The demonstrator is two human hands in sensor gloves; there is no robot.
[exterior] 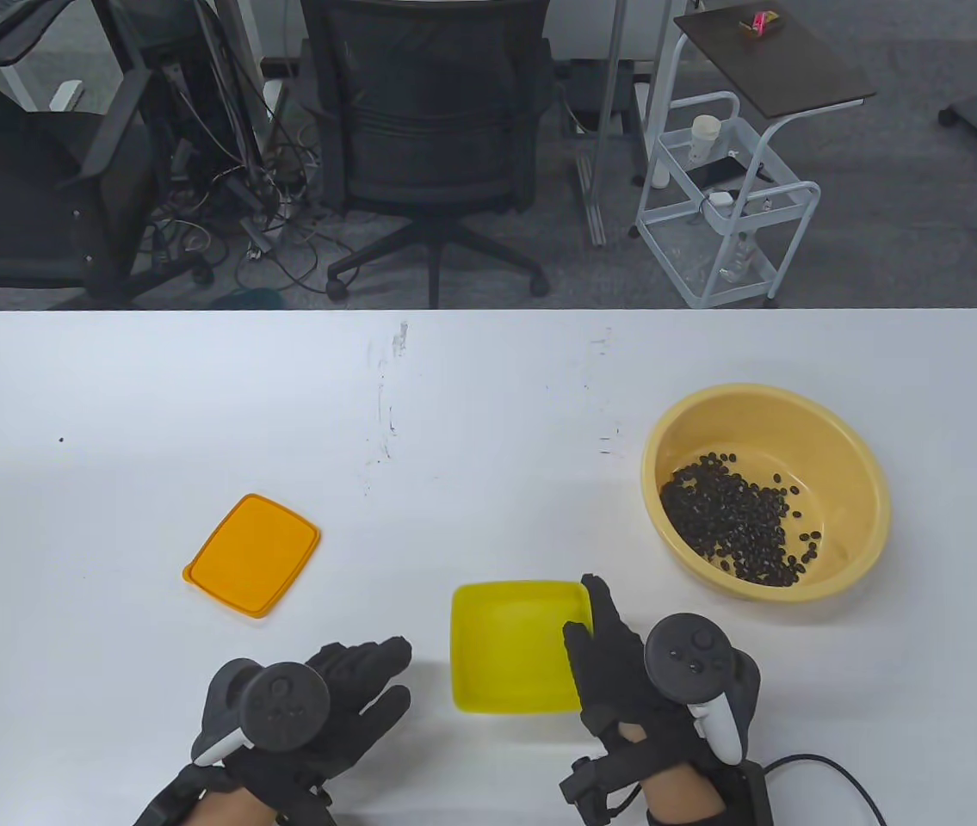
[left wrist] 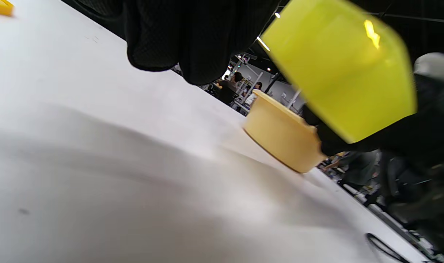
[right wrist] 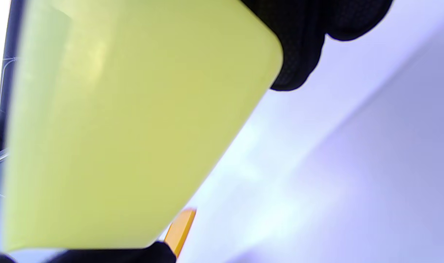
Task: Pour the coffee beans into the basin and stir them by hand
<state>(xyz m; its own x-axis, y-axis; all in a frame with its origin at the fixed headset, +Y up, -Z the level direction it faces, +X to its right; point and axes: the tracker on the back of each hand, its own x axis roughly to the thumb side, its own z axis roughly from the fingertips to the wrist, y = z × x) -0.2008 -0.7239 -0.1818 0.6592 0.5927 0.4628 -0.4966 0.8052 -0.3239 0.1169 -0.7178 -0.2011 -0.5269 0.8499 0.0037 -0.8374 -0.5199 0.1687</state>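
The pale yellow basin (exterior: 862, 469) stands at the right of the white table with a heap of dark coffee beans (exterior: 733, 520) in its bottom. My right hand (exterior: 604, 641) grips the right rim of an empty bright yellow box (exterior: 510, 645), thumb inside, fingers along the outer wall. The left wrist view shows this box (left wrist: 338, 69) lifted off the table, with the basin (left wrist: 280, 133) behind it. The box (right wrist: 134, 120) fills the right wrist view. My left hand (exterior: 363, 680) hovers left of the box, fingers relaxed, holding nothing.
An orange lid (exterior: 251, 555) lies flat on the table (exterior: 488, 387) to the left, also a sliver in the right wrist view (right wrist: 179, 228). Office chairs (exterior: 432, 129), cables and a white cart (exterior: 725, 202) stand beyond the far edge.
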